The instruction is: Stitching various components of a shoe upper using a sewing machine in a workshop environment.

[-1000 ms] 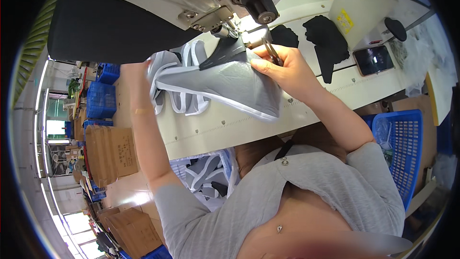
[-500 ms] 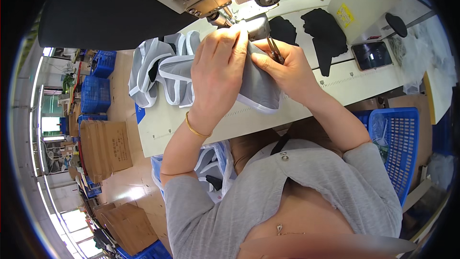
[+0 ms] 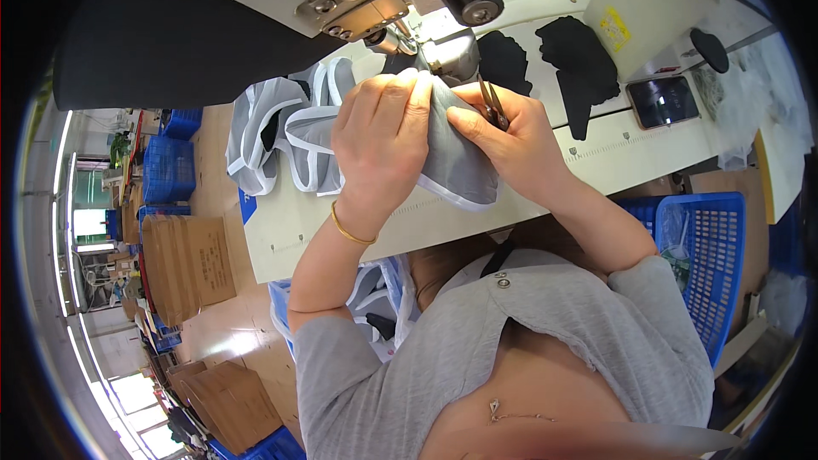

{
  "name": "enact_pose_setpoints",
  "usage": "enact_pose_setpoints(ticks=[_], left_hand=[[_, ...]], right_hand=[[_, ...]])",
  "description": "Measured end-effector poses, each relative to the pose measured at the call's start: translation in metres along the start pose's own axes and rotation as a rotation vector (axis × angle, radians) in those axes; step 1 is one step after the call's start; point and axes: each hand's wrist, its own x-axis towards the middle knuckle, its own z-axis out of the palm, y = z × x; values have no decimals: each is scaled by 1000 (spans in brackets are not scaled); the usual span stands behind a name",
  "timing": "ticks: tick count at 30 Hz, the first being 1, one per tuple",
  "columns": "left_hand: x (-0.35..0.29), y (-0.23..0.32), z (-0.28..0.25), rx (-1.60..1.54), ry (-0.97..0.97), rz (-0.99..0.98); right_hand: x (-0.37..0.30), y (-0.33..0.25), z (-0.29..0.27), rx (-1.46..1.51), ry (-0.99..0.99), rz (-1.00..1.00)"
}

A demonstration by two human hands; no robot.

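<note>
Phone on table; basket seemingly below.

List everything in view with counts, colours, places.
Table: 1, white, centre
Sewing machine: 1, pale, top centre
Grey fabric piece: 1, white edge, centre
Other grey pieces: several, white edges, table left
Fabric pieces: 2, black, table, right of machine
Scissors: 1, dark, right of centre
Phone: 1, black, table right
Plastic: uncounted, clear, far right
Basket: 1, blue, right
Lined basket: 1, blue-white, below table
Crates: several, blue, left background
Cardboard boxes: at least two, brown, floor left
Unidentified dark shape: 1, black, upper left
Left hand: 1, bare, on grey fabric piece
Right hand: 1, bare, holding scissors
</note>
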Motion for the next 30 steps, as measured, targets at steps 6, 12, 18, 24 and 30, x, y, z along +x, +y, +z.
enact_pose_setpoints(ticks=[6, 12, 18, 24, 30], left_hand=[[-2, -1, 3, 8, 9, 9], [-3, -6, 11, 40, 56, 25], [0, -8, 16, 49, 30, -26], [8, -15, 6, 29, 18, 96], [15, -21, 4, 29, -39, 171]], right_hand=[[2, -1, 2, 24, -11, 6], [10, 7, 6, 8, 20, -61], [19, 6, 4, 33, 44, -104], [14, 3, -2, -49, 16, -79], [8, 3, -4, -4, 3, -50]])
